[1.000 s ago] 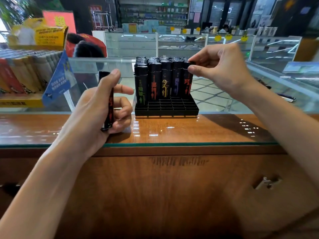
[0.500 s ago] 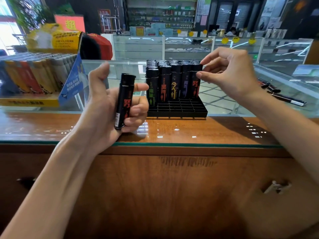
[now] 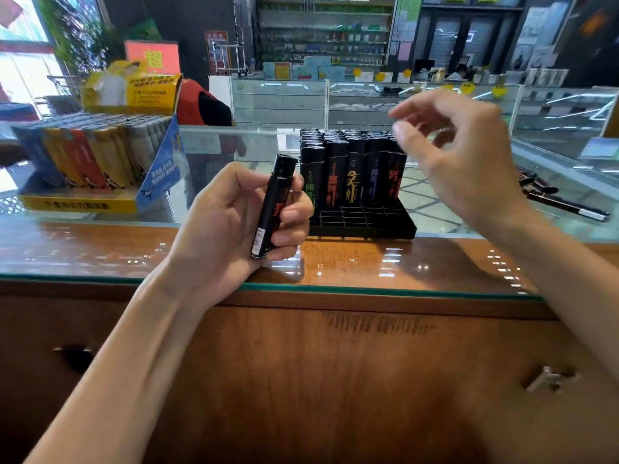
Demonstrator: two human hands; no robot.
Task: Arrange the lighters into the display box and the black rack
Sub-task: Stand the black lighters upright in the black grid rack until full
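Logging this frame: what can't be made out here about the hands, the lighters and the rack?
Head view only.
- right hand: motion-blurred; whether its fingertips pinch anything is unclear.
- black rack: rear rows hidden behind the front lighters, so no count.
- held lighter: red print partly covered by fingers of the left hand.
- display box: lettering too blurred to read.

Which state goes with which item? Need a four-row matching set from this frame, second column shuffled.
Column 1
1. left hand
2. right hand
3. black rack
4. display box

Column 2
A. front slots unfilled, rear rows full
B. grips a black lighter
C. yellow front, far left, coloured lighters inside
D. raised over the rack, holding nothing

Pairs: 1-B, 2-D, 3-A, 4-C
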